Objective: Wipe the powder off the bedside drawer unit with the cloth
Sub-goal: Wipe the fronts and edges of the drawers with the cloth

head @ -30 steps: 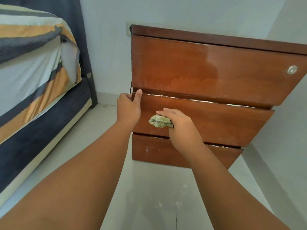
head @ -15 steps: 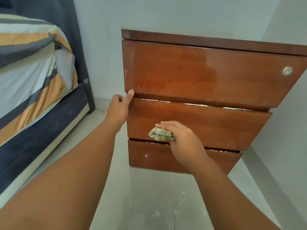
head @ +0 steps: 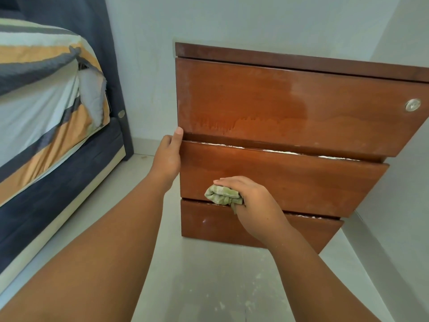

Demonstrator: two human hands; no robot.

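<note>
Here, cloth [head: 223, 194] in right hand [head: 256, 201], against middle drawer [head: 301, 180].

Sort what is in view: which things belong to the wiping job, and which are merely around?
Job: drawer unit; green cloth, bunched in the right hand; left hand on the unit's left edge; white powder along the drawer gaps.

Around: bed; floor; wall.

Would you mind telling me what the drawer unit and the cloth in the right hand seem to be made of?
Drawer unit: looks like wood or wood veneer with a glossy reddish-brown finish; faint grain and a sheen show on the fronts, though laminate cannot be ruled out. Cloth: soft woven fabric, pale green, perhaps cotton towelling; it bunches into folds in the right hand.
</note>
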